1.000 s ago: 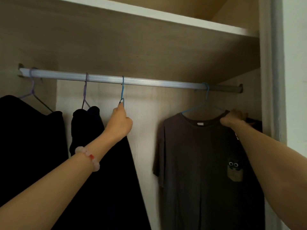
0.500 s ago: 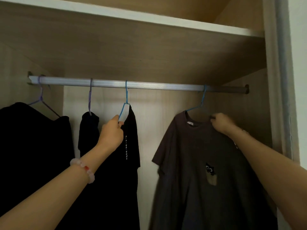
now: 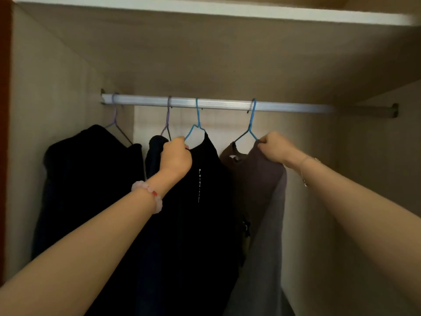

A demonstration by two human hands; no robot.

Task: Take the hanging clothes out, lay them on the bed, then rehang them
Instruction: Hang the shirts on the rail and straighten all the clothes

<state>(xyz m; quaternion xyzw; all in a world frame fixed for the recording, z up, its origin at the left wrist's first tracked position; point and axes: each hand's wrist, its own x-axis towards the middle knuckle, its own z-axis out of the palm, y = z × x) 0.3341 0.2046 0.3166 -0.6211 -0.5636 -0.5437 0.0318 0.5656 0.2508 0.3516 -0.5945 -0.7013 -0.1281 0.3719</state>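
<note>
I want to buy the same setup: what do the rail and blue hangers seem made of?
Rail: probably aluminium, pale silvery with fine lengthwise ribs, matte sheen. Blue hangers: thin bent wire, likely metal under a blue plastic coating, though the core is not visible.

Four wire hangers hook over a silver metal closet rail point(image 3: 218, 105). The left hand point(image 3: 175, 156) grips the black shirt's blue hanger point(image 3: 197, 124). The right hand point(image 3: 274, 147) grips the brown T-shirt point(image 3: 255, 179) at its shoulder.

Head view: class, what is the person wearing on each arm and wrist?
Both forearms are bare, with no sleeves showing. Behind the left hand sits a chunky bracelet of pale pink beads with one red bead. Behind the right hand hangs a thin chain bracelet.
</note>
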